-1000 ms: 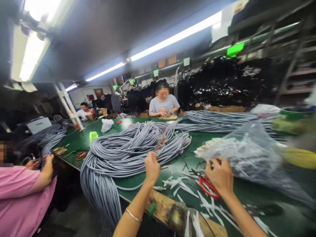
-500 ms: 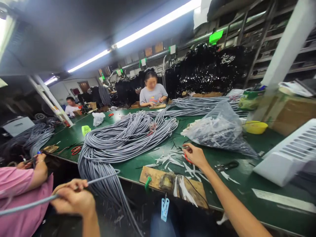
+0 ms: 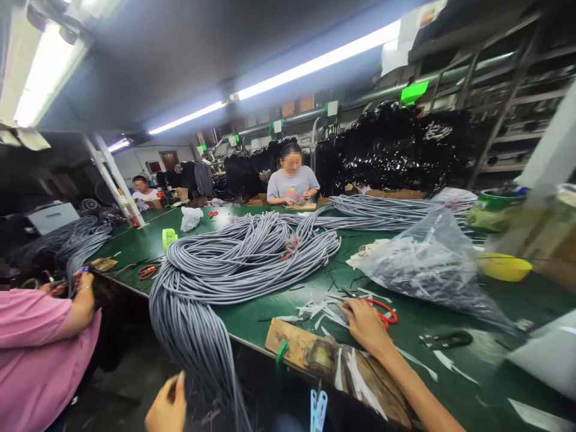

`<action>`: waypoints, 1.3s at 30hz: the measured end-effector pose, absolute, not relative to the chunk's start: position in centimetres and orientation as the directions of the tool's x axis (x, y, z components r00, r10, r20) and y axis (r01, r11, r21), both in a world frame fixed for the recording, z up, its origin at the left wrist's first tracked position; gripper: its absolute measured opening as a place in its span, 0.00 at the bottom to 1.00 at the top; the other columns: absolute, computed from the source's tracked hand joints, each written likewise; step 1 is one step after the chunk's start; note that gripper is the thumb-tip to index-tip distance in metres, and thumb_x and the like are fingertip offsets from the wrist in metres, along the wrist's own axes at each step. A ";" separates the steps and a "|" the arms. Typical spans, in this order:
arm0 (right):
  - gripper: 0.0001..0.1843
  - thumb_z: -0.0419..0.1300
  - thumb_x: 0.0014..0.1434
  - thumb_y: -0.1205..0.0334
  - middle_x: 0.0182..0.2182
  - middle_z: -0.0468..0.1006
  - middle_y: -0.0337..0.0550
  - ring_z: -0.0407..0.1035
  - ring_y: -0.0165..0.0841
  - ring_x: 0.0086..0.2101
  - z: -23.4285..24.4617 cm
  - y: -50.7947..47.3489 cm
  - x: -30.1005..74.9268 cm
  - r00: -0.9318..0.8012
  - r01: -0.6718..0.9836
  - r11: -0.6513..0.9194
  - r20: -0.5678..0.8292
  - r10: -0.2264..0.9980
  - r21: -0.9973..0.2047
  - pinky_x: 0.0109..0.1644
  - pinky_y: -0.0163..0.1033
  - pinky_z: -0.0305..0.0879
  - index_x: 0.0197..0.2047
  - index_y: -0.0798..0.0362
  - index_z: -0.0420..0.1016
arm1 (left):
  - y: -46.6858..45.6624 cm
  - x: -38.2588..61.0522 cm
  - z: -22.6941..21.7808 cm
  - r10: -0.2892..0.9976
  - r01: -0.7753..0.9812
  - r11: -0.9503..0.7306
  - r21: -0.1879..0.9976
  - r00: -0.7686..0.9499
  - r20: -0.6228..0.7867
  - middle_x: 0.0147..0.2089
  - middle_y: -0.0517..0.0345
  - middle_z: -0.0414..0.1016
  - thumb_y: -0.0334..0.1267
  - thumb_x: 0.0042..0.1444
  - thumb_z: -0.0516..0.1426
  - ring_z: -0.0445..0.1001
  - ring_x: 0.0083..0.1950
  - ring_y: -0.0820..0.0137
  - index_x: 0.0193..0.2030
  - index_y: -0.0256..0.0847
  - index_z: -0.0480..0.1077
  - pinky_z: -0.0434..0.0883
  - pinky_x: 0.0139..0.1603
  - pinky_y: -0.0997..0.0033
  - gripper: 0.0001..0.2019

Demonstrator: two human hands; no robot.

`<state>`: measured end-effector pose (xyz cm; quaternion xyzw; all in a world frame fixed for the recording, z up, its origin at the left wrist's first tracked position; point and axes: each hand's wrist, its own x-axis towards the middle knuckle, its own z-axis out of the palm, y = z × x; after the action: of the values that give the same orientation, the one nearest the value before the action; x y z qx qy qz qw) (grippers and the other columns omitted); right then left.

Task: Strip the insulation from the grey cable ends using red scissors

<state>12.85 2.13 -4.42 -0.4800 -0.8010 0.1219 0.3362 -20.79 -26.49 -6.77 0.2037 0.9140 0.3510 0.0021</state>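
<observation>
Centrally, a thick looped bundle of grey cables [image 3: 198, 294] drapes over the green tabletop's [image 3: 254, 318] edge; left of its hanging end, the bare left hand [image 3: 167, 407] half-curls, contents unclear; rightward, the bare right hand [image 3: 366, 324] bends its fingers beside red-handled scissors [image 3: 394, 314], any grip hidden.

No lettering or numbers can be read.
</observation>
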 end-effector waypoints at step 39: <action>0.13 0.52 0.55 0.52 0.29 0.80 0.42 0.75 0.40 0.33 -2.8 0.6 15.0 -0.084 0.786 0.197 0.216 0.973 -0.586 0.32 0.37 0.63 0.36 0.46 0.76 | -0.9 -11.5 0.3 0.874 0.918 0.117 0.380 -0.277 0.399 0.44 0.47 0.67 0.27 0.53 0.55 0.66 0.51 0.59 0.32 0.37 0.67 0.66 0.48 0.62 0.03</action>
<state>15.01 0.55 -2.82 -0.6124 -0.7181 0.1620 0.2883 -11.50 -0.86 0.30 0.6001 0.7465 0.2849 -0.0379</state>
